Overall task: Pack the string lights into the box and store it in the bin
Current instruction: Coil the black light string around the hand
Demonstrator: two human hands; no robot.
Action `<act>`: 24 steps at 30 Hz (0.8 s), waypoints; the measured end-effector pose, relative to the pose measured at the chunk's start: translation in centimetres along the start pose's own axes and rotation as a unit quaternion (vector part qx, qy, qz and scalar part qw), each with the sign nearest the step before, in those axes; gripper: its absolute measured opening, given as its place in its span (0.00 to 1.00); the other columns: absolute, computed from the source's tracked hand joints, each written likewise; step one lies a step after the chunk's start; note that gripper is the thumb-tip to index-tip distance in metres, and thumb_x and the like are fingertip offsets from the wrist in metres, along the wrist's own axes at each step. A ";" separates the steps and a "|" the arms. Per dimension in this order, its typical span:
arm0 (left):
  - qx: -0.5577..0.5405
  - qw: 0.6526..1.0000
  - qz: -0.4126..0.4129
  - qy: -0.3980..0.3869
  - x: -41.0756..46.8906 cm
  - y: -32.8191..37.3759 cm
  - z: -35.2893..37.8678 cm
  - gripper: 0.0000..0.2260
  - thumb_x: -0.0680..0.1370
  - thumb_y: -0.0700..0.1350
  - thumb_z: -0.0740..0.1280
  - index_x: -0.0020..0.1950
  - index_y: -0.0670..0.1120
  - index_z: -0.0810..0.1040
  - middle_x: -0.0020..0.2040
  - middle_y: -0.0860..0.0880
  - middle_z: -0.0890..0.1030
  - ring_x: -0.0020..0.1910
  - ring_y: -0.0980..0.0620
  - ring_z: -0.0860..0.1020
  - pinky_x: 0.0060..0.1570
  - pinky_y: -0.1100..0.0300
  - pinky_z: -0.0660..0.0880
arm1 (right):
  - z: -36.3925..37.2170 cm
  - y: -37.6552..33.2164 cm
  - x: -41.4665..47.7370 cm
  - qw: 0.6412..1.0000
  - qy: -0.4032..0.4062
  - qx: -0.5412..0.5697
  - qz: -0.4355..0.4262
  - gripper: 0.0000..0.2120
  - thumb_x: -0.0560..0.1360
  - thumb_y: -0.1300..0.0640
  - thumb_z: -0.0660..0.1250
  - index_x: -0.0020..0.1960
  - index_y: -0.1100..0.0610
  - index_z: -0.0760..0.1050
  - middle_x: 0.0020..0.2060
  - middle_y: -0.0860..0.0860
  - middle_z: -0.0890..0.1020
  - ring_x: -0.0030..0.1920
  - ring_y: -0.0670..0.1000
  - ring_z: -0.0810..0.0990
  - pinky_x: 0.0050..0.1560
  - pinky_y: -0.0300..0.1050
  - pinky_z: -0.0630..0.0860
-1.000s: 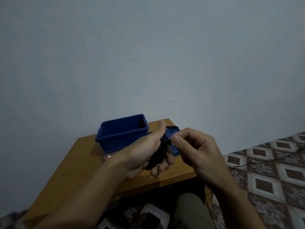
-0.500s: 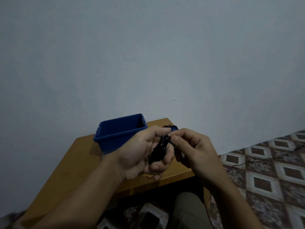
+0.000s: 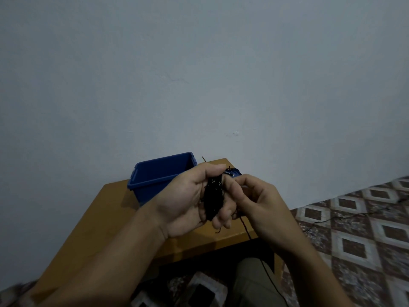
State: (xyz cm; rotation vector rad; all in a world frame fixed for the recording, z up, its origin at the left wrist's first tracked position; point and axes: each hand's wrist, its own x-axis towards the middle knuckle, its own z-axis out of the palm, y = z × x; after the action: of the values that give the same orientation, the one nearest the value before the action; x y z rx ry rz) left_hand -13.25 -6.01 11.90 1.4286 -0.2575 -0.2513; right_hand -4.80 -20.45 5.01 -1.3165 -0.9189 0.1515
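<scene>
Loose strand (image 3: pixel 245 228) is trailing over the near bench (image 3: pixel 106 218) edge from the right hand (image 3: pixel 259 202), whose grip is pinching it just beside the bundle. Left hand (image 3: pixel 188 202) is holding the dark string lights (image 3: pixel 213 196), fingers curled round them, long axis pointing away from the body. Bin (image 3: pixel 161 173) is sitting open just beyond, nearer the left hand.

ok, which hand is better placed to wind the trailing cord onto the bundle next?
Right. The right hand pinches the trailing cord next to the string lights. The left hand is occupied, its grip full of the coiled bundle.
</scene>
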 end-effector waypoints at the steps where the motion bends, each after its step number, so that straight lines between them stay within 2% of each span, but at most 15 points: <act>1: -0.006 1.000 0.002 -0.005 0.0 0.1 0.1 0.23 0.80 0.54 0.55 0.48 0.39 0.82 0.33 0.43 0.80 0.30 0.49 0.78 0.42 0.54 0.77 | 0.0 0.0 0.0 1.000 -0.005 0.002 0.001 0.08 0.82 0.53 0.64 0.50 0.55 0.80 0.36 0.58 0.83 0.38 0.65 0.80 0.47 0.68 0.79; 3: -0.035 0.999 0.008 -0.018 0.0 0.3 0.2 0.26 0.82 0.56 0.54 0.53 0.36 0.82 0.41 0.40 0.83 0.37 0.46 0.82 0.48 0.52 0.77 | 0.1 -0.2 0.0 1.000 -0.019 0.009 -0.003 0.07 0.82 0.57 0.65 0.50 0.51 0.82 0.34 0.57 0.81 0.37 0.58 0.79 0.46 0.62 0.81; 5: -0.076 0.997 0.017 -0.025 0.0 0.5 0.3 0.31 0.82 0.60 0.53 0.60 0.34 0.79 0.50 0.37 0.83 0.47 0.43 0.83 0.54 0.50 0.78 | 0.0 -0.5 0.0 1.000 -0.029 -0.010 -0.002 0.12 0.81 0.62 0.64 0.51 0.48 0.83 0.37 0.56 0.83 0.37 0.55 0.80 0.41 0.48 0.81; 6: -0.089 0.996 0.024 -0.023 0.0 0.5 0.4 0.33 0.82 0.62 0.52 0.63 0.33 0.77 0.54 0.36 0.83 0.50 0.42 0.83 0.57 0.49 0.78 | 0.0 -0.4 0.0 0.999 -0.029 -0.029 -0.001 0.13 0.80 0.64 0.64 0.51 0.49 0.83 0.38 0.54 0.85 0.38 0.53 0.82 0.40 0.46 0.81; 8: -0.097 0.995 0.039 -0.006 0.0 0.8 0.6 0.36 0.81 0.64 0.51 0.67 0.33 0.74 0.60 0.35 0.81 0.56 0.41 0.82 0.62 0.48 0.76 | 0.0 -0.2 0.1 0.998 -0.026 -0.065 -0.003 0.09 0.81 0.63 0.64 0.51 0.55 0.83 0.40 0.53 0.86 0.39 0.54 0.84 0.41 0.49 0.81; 10: -0.092 0.994 0.052 0.031 0.1 1.0 0.9 0.36 0.81 0.64 0.49 0.70 0.34 0.72 0.64 0.36 0.80 0.57 0.42 0.82 0.63 0.49 0.76 | 0.2 0.0 0.0 0.997 -0.030 -0.069 0.017 0.07 0.82 0.58 0.65 0.51 0.57 0.82 0.40 0.53 0.86 0.39 0.54 0.84 0.42 0.49 0.80; 14: -0.096 0.991 0.068 0.061 0.5 1.0 1.0 0.38 0.82 0.66 0.45 0.74 0.34 0.64 0.68 0.39 0.77 0.62 0.44 0.80 0.63 0.51 0.76 | 0.3 -0.4 -0.2 0.992 -0.097 -0.070 0.035 0.08 0.83 0.59 0.63 0.51 0.62 0.79 0.41 0.54 0.86 0.38 0.55 0.83 0.44 0.54 0.79; 16: -0.097 0.990 0.079 0.063 0.6 0.9 0.9 0.40 0.81 0.67 0.43 0.74 0.34 0.66 0.70 0.41 0.75 0.67 0.45 0.77 0.69 0.50 0.70 | 0.2 -0.5 -0.3 0.991 -0.105 -0.067 0.038 0.08 0.83 0.59 0.63 0.51 0.62 0.79 0.41 0.54 0.86 0.38 0.55 0.83 0.44 0.56 0.80; 19: -0.123 0.985 0.099 0.065 0.7 0.7 0.8 0.42 0.80 0.69 0.42 0.73 0.34 0.68 0.72 0.43 0.74 0.71 0.45 0.73 0.75 0.49 0.59 | 0.1 -0.6 -0.4 0.991 -0.112 -0.061 0.041 0.09 0.83 0.58 0.63 0.51 0.62 0.79 0.40 0.55 0.85 0.35 0.54 0.81 0.42 0.51 0.80; 24: -0.203 0.966 0.146 0.070 0.9 0.5 1.0 0.42 0.79 0.70 0.46 0.72 0.34 0.71 0.71 0.42 0.75 0.71 0.43 0.73 0.77 0.47 0.55 | 0.1 -0.9 -0.3 0.990 -0.118 -0.066 0.044 0.09 0.82 0.57 0.64 0.46 0.58 0.80 0.37 0.54 0.85 0.33 0.53 0.78 0.39 0.48 0.77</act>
State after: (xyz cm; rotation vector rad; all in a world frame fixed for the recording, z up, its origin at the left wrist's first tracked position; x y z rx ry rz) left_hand -12.74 -7.20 12.50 0.9810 -0.2789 0.0413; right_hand -5.46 -20.85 5.66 -1.4855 -1.0845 0.3252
